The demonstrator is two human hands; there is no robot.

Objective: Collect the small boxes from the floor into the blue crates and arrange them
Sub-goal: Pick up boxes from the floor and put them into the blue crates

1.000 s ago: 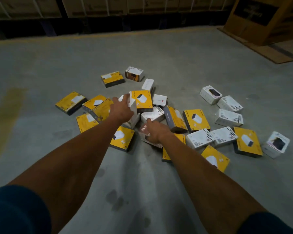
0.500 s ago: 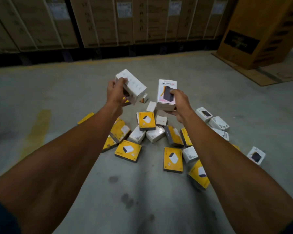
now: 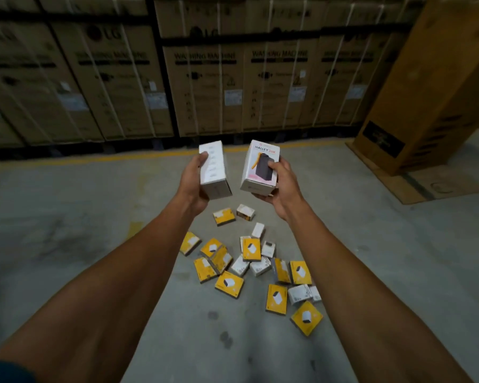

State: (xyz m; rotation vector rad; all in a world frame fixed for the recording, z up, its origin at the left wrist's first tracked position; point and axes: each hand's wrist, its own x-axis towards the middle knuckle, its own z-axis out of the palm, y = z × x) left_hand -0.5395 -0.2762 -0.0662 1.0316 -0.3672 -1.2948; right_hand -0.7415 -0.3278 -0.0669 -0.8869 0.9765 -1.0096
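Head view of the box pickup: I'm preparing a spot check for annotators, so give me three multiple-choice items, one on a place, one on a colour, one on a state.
1. Where are the scattered small boxes?
A. On the concrete floor below the hands
B. Inside a blue crate
C. On a shelf

2. What colour is the carton in the left hand?
A. Yellow
B. White
C. Blue

3. What is the right hand doing?
A. Hanging open
B. Pressing flat on the floor
C. Gripping the Halley 20K box

Answers:
1 A, they lie on the concrete floor and no crate is in view.
2 B, the white carton has plain white faces.
3 C, fingers wrap around its edges, holding it upright.
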